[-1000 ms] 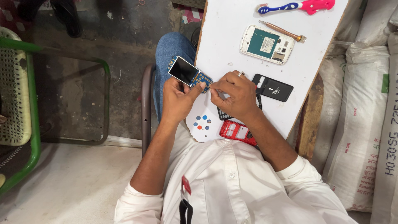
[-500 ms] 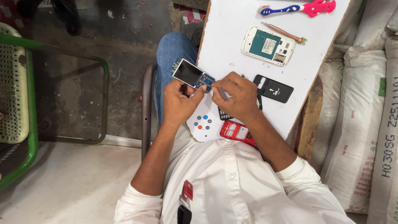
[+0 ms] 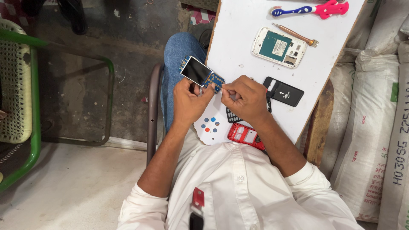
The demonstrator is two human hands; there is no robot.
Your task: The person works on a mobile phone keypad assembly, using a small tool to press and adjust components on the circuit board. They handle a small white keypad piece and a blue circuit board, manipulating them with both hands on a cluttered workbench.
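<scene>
The left hand (image 3: 187, 101) held a small phone circuit board (image 3: 199, 72) by its lower edge, pinched between thumb and fingers. The board had a dark screen on top and blue keypad contacts at the end closest to the grip. It was up in the air, tilted, just past the table's left edge and above the person's knee.

The right hand (image 3: 243, 99) sat just right of that grip, fingers curled tight and pinched at the blue end of the board. I could not tell whether it held a tiny tool or part, because the fingertips hid it.

Just under the two hands lay a white keypad sheet with coloured dots (image 3: 210, 125), a black keypad piece (image 3: 233, 116) and a red phone frame (image 3: 246, 135), all on the white table (image 3: 238, 47).

Right of the grip lay a black phone battery (image 3: 283, 91). Farther off lay a white phone with its back open (image 3: 279, 47), a thin screwdriver (image 3: 295, 35) and a blue and pink toothbrush (image 3: 310, 8).

The board could slip, I think, since only its edge was pinched, and it hung over the floor, not the table. A hard push from the right hand could crack the screen or scratch the contacts. A tiny loose part could drop and get lost.
</scene>
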